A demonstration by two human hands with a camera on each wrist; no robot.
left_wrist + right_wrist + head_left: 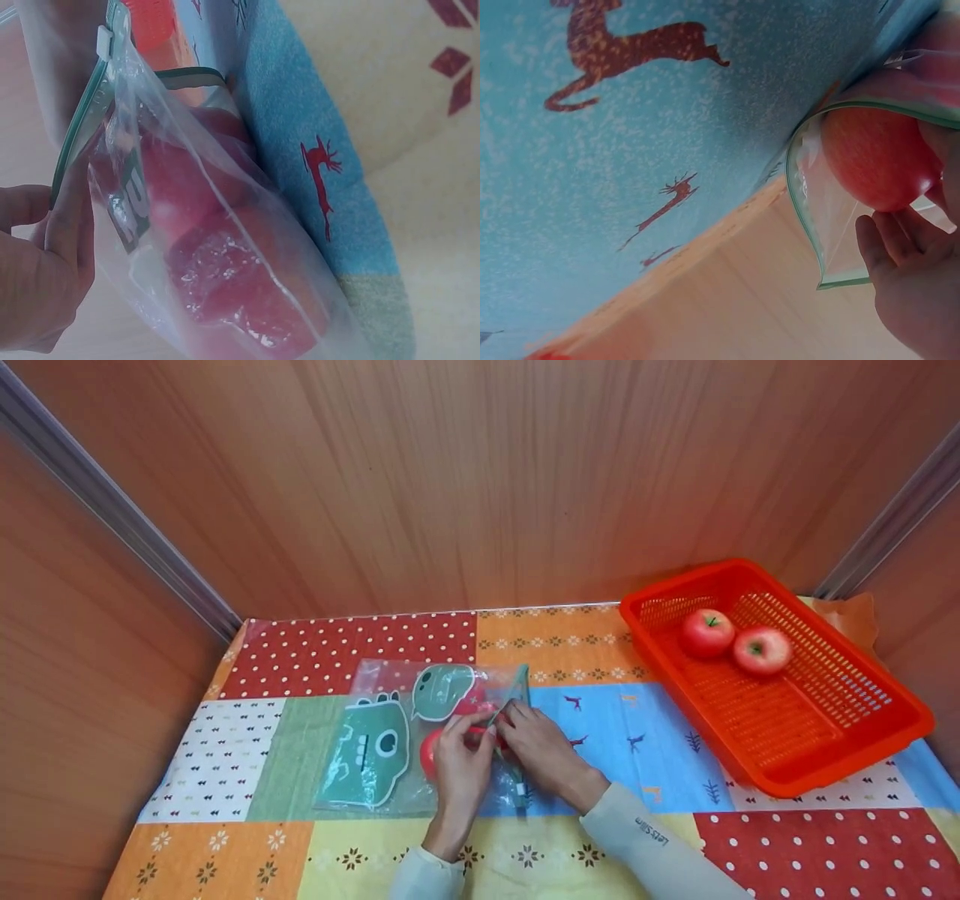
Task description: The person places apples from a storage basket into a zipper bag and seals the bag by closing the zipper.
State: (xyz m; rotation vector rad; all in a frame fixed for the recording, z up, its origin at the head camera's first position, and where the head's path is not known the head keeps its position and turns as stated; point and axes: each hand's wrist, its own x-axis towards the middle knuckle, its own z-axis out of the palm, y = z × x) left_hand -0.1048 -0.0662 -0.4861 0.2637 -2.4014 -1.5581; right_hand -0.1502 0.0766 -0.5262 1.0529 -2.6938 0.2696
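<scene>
Your left hand (pixel 460 765) pinches the clear bag (pixel 375 754) by its green mouth edge. Your right hand (pixel 545 748) touches an apple (pixel 877 161) with its fingertips; you can't tell whether they grip it. That apple sits in the bag's mouth, to the left of your right hand. The mouth faces the tablecloth's (pixel 262 750) right edge, where the basket (pixel 832 765) fills the far corner.

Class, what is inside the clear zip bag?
Red apples show through the clear zip bag. The hands and green prints cover parts of its inside, so the exact number cannot be told.
</scene>
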